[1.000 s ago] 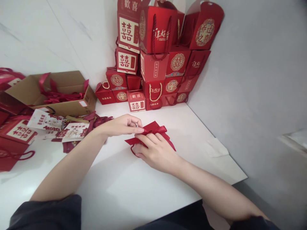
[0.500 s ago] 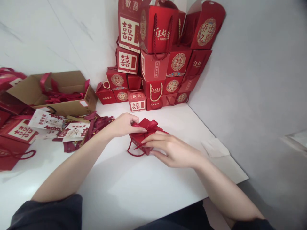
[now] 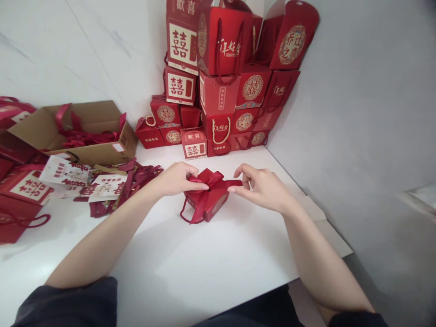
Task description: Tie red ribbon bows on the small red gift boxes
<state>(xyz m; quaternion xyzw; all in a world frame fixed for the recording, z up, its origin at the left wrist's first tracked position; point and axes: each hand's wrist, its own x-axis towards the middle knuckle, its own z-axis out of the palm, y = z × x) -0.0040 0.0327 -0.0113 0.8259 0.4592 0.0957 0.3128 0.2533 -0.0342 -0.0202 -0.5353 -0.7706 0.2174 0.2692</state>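
Observation:
A small red gift box (image 3: 215,205) lies on the white table in front of me, with a dark red ribbon (image 3: 201,204) tied in a bow on top. One ribbon tail hangs over the near side and another reaches to the right. My left hand (image 3: 179,178) pinches the left loop of the bow between thumb and fingers. At the right tail, my right hand (image 3: 264,186) has its thumb and index finger apart on either side of the ribbon end. A red cord handle (image 3: 185,217) loops from the box's left side.
Red gift boxes (image 3: 221,95) are stacked against the back wall. On the left are an open cardboard box (image 3: 102,152) of ribbons, a pile of dark red ribbons (image 3: 136,179), printed cards (image 3: 106,187) and more red boxes (image 3: 20,204). White paper (image 3: 311,209) lies by the right wall.
My right hand has lifted off the near side of the gift box and moved up and right to the right ribbon tail. The left hand keeps its pinch on the bow.

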